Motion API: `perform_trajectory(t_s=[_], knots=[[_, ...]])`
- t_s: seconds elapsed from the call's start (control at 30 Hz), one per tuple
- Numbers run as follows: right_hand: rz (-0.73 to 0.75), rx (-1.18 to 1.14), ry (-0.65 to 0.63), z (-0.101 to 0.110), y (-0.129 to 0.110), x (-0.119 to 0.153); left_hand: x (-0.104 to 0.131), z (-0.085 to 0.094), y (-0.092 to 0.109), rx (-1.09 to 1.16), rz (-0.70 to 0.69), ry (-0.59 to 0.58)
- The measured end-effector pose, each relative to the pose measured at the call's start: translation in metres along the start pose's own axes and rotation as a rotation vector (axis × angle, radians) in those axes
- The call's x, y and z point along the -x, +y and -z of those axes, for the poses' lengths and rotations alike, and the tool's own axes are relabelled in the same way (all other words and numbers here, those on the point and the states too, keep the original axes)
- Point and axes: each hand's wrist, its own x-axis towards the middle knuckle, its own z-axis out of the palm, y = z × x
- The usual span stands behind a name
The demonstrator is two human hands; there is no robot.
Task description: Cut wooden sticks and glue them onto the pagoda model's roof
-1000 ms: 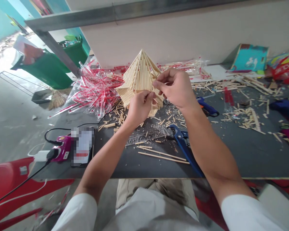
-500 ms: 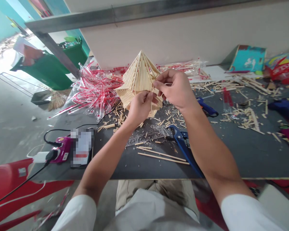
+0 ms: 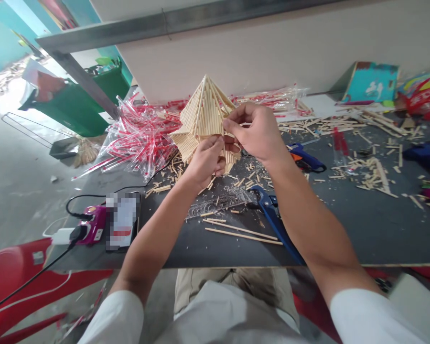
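A pointed model built of thin wooden sticks (image 3: pixel 199 112) stands on the dark table, with a steep roof and flared lower eaves. My left hand (image 3: pixel 207 160) is at the front of its lower roof edge, thumb and forefinger pinched and other fingers curled. My right hand (image 3: pixel 258 131) pinches at the right lower edge of the upper roof, its thumb and forefinger together. What lies between the fingertips of either hand is too small to make out. Both hands cover part of the model's right side and base.
Nearer me lie a clear ruler (image 3: pixel 218 204), long sticks (image 3: pixel 243 235) and a blue-handled cutter (image 3: pixel 272 217). A blue glue gun (image 3: pixel 306 158) sits right, plastic wrappers (image 3: pixel 139 136) left. A phone (image 3: pixel 123 222) and purple power socket (image 3: pixel 93 224) occupy the left edge. Stick scraps are scattered about.
My right hand has shifted slightly left along the roof edge. My left hand has turned a little, showing more curled fingers. The view has moved slightly; the model stays in place.
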Motion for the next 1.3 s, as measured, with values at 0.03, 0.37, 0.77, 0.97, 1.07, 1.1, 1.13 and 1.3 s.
perform_trajectory(t_s=[0.03, 0.37, 0.77, 0.97, 1.07, 1.1, 1.13, 1.3], knots=[[-0.002, -0.003, -0.004, 0.000, 0.000, 0.000, 0.000, 0.001, 0.001, 0.005, 0.002, -0.014], [-0.039, -0.077, -0.012, 0.000, -0.001, 0.001, -0.002, 0.001, 0.001, -0.053, -0.016, -0.038], [-0.017, -0.069, -0.016, 0.000, 0.001, 0.001, 0.001, -0.001, -0.001, 0.060, -0.028, -0.031], [-0.016, -0.044, -0.018, 0.001, 0.001, 0.000, 0.001, -0.001, 0.002, 0.207, 0.015, -0.076], [0.005, -0.067, 0.006, 0.000, 0.002, 0.000, 0.000, 0.003, 0.002, 0.339, 0.057, -0.126], [0.006, -0.074, 0.010, 0.000, 0.002, 0.000, 0.000, 0.004, 0.002, 0.365, 0.065, -0.139], [0.006, -0.080, 0.012, 0.000, 0.002, 0.000, -0.001, 0.005, 0.002, 0.386, 0.069, -0.151], [0.001, -0.077, 0.005, 0.000, 0.001, 0.000, -0.004, 0.009, 0.001, 0.445, 0.106, -0.195]])
